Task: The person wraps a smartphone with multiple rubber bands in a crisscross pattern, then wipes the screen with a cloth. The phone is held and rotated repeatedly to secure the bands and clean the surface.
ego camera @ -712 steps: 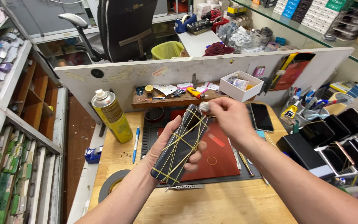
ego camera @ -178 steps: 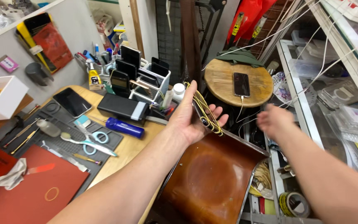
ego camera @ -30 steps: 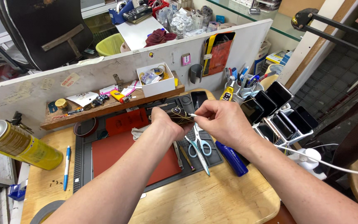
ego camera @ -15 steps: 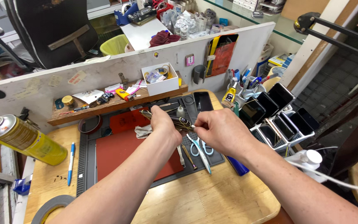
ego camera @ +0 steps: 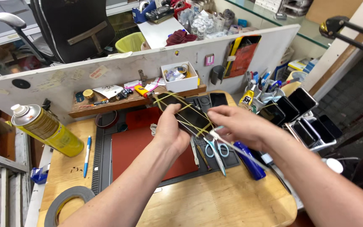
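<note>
Left hand (ego camera: 171,132) is clamped around a black flat slab-shaped phone (ego camera: 190,119), held just above the desk (ego camera: 215,201) near frame centre. Yellow rubber bands (ego camera: 180,110) cross the phone's face in several diagonal strands. Right hand (ego camera: 238,126) is closed in a pinch on a thin pale strip-like tool (ego camera: 236,147); its near end meets the phone's lower edge at 5 o'clock of the phone. Exact tool type cannot be told.

Progress, as judged: the banding is in place and taut, so the clamping step looks done; the tool at the edge suggests that work along the seam is under way, extent not visible.

Surroundings: a red rectangular work mat (ego camera: 145,147) lies on a black ribbed tray (ego camera: 101,155) directly under the hands. Blue-handled scissors (ego camera: 217,151) and a dark blue cylindrical pen-like item (ego camera: 248,162) lie at 5 o'clock, close under the right hand, the nearest clutter. A yellow spray can (ego camera: 47,130) lies on its side at 9 o'clock, a blue-and-white pen (ego camera: 86,155) beside it. A grey tape roll (ego camera: 66,201) sits at 7 o'clock. A rack of dark phones (ego camera: 299,117) stands at 3 o'clock, and a white open box (ego camera: 180,77) sits on the wooden shelf at 12 o'clock.
</note>
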